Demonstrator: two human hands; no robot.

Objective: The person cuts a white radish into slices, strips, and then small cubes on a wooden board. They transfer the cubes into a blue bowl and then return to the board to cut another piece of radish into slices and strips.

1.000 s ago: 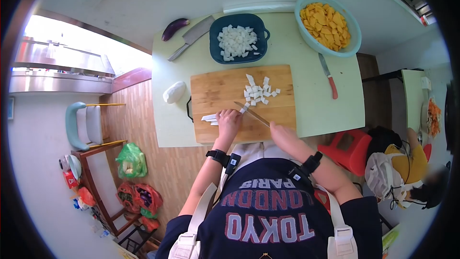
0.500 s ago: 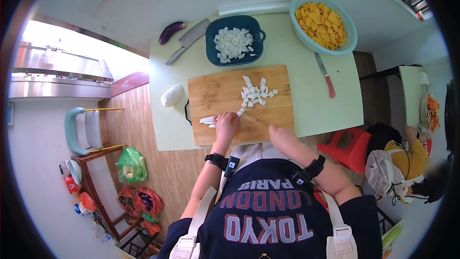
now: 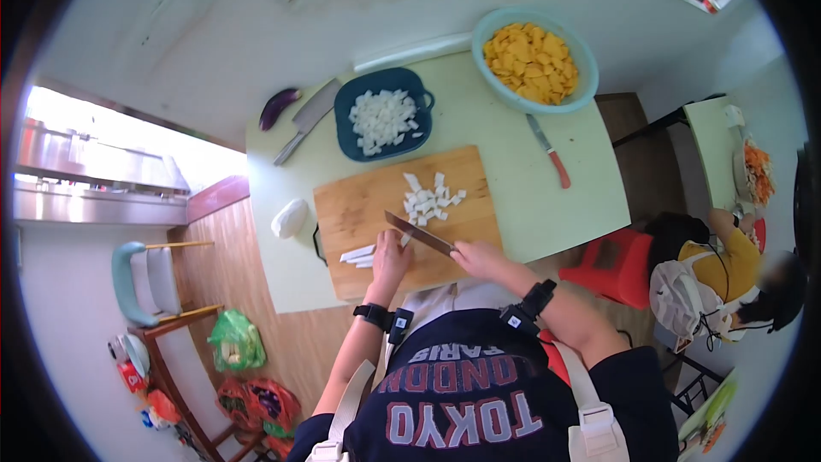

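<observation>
My right hand (image 3: 481, 259) grips the handle of a kitchen knife (image 3: 419, 233), its blade slanting up and left across the wooden cutting board (image 3: 351, 205). Closed fingers of my left hand (image 3: 392, 260) press on a white vegetable strip (image 3: 404, 240) beside the blade; they hide most of it. More white strips (image 3: 357, 256) lie left of that hand. Beyond the knife, a loose group of white vegetable cubes (image 3: 425, 207) rests on the board.
A blue basin (image 3: 344, 133) of white cubes stands behind the board, near a cleaver (image 3: 315, 109) and an eggplant (image 3: 279, 109). A peeled white chunk (image 3: 289, 218) lies left. Right are a bowl (image 3: 584, 60) of yellow slices and a red-handled knife (image 3: 552, 156). Another person (image 3: 714, 261) sits far right.
The view has shifted, so the table sits lower and further left. The knife blade, smeared before, now shows clearly, raised and angled beyond my left fingers.
</observation>
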